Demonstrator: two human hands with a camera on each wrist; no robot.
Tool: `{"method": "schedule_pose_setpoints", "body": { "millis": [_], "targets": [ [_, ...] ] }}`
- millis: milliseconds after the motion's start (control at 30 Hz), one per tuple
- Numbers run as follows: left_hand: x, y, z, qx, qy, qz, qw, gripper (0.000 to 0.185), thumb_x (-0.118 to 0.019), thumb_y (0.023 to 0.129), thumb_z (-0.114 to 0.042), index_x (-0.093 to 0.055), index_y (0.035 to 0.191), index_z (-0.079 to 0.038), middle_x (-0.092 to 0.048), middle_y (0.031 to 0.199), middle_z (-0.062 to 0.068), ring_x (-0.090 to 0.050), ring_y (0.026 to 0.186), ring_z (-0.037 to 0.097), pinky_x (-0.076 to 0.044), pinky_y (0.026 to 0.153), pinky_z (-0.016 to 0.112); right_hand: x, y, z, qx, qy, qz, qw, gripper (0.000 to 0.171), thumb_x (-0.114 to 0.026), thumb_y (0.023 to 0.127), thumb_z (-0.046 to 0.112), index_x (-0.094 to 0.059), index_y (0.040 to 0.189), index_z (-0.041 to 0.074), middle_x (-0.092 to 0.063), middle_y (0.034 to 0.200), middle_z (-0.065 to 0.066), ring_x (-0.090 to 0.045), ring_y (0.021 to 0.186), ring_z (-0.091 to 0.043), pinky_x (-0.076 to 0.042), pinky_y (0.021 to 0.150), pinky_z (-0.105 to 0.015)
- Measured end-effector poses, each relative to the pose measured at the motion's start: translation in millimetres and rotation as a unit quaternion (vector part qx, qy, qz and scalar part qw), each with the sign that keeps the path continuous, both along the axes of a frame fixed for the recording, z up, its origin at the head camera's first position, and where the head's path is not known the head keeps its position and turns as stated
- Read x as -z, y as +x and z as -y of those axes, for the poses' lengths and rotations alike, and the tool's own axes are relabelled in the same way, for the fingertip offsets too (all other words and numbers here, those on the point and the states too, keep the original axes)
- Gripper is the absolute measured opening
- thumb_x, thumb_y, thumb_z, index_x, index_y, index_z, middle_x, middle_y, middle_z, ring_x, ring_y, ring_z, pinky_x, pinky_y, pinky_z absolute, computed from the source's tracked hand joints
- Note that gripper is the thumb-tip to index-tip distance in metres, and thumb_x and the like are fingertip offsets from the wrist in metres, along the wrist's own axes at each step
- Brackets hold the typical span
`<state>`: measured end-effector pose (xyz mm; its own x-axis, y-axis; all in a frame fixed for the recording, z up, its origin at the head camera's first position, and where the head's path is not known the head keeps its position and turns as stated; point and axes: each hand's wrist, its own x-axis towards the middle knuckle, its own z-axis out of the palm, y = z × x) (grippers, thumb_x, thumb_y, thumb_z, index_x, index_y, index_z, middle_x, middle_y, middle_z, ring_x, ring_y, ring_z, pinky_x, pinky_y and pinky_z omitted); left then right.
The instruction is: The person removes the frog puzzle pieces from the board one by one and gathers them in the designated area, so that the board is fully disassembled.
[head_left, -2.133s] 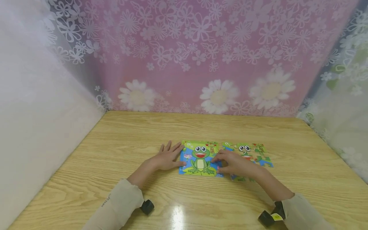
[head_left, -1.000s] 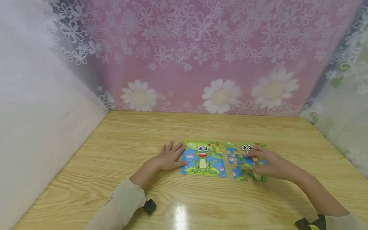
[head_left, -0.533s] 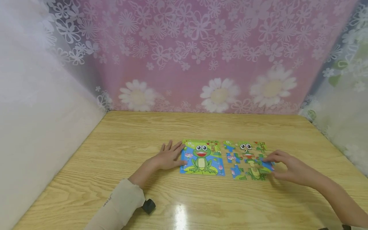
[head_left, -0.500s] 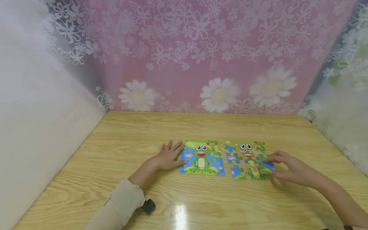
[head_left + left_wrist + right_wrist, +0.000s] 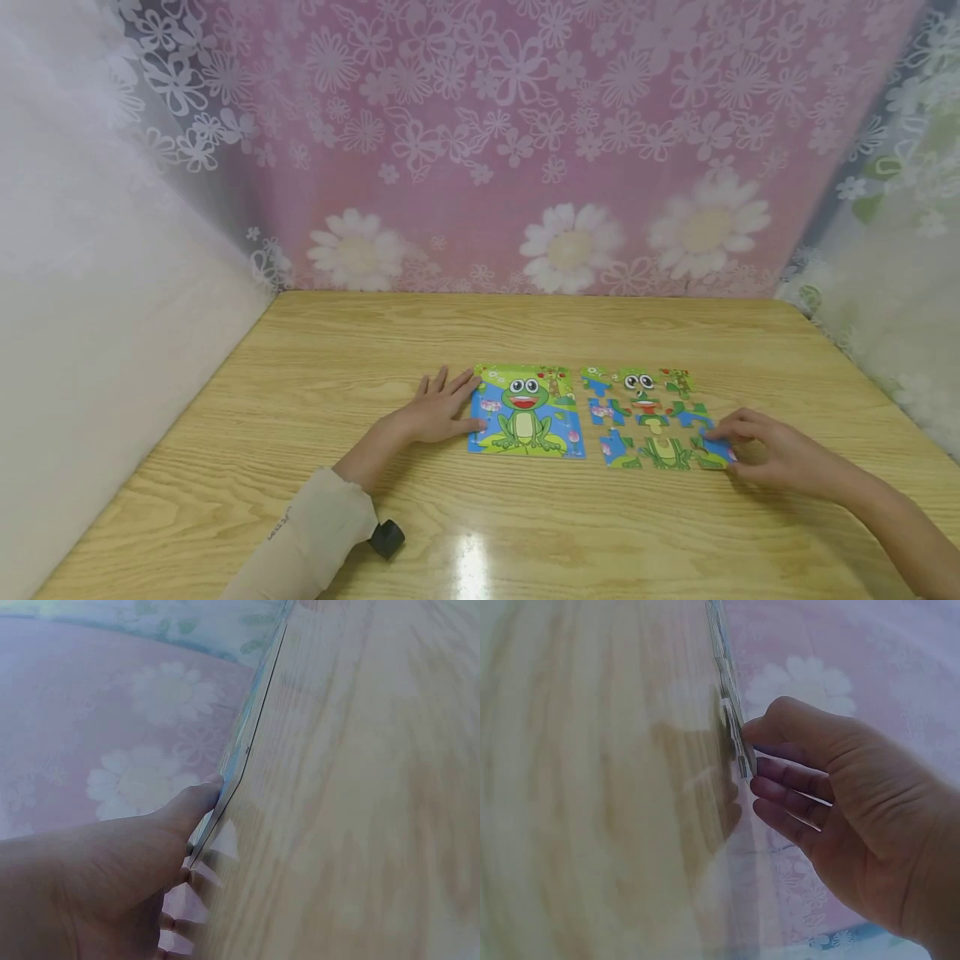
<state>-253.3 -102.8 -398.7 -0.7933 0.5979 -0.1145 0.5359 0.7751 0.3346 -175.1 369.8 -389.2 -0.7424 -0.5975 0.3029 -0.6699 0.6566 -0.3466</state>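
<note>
In the head view, a square frog puzzle board (image 5: pixel 525 417) lies flat on the wooden table. My left hand (image 5: pixel 431 418) rests at its left edge with fingers spread and the thumb on the board, as the left wrist view also shows. To the board's right lie several separate puzzle pieces in loose rows, among them the piece with the frog's eyes (image 5: pixel 638 382) and one with its belly and legs (image 5: pixel 666 455). My right hand (image 5: pixel 783 454) pinches a blue and green corner puzzle piece (image 5: pixel 720 452) at the lower right of these rows, low at the tabletop.
The wooden table (image 5: pixel 375 333) reaches back to a pink flowered curtain (image 5: pixel 480 167). Pale cloth (image 5: pixel 97 292) hangs along the left side, and a flowered one (image 5: pixel 915 317) along the right. A black wrist device (image 5: pixel 387 539) sits at the left cuff.
From over the board's right edge, my right hand has moved right across the loose pieces, carrying the corner puzzle piece down to the lower right of the rows. The left hand stays put.
</note>
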Motion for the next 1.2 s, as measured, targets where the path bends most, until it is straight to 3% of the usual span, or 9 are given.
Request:
{"method": "schedule_pose_setpoints", "body": {
  "millis": [567, 1200],
  "targets": [
    [-1.2, 1.6, 0.5, -0.006, 0.002, 0.005, 1.0000, 0.078, -0.044, 0.091, -0.055, -0.016, 0.148, -0.012, -0.006, 0.152, 0.006, 0.007, 0.135, 0.037, 0.005, 0.104, 0.054, 5.1, -1.9, 0.2, -0.015, -0.001, -0.004, 1.000, 0.039, -0.076, 0.068, -0.003, -0.066, 0.103, 0.014, -0.054, 0.101, 0.006, -0.050, 0.088, -0.004, -0.041, 0.070, -0.013],
    [-1.6, 1.0, -0.2, -0.008, 0.001, 0.005, 1.0000, 0.078, -0.044, 0.090, -0.056, -0.016, 0.148, -0.012, -0.006, 0.152, 0.006, 0.007, 0.135, 0.038, 0.006, 0.104, 0.054, 3.7, -1.9, -1.9, -0.015, 0.002, 0.016, 1.000, 0.038, -0.078, 0.071, 0.003, -0.065, 0.105, 0.012, -0.055, 0.103, 0.002, -0.049, 0.091, -0.005, -0.042, 0.071, -0.016]
  ]
}}
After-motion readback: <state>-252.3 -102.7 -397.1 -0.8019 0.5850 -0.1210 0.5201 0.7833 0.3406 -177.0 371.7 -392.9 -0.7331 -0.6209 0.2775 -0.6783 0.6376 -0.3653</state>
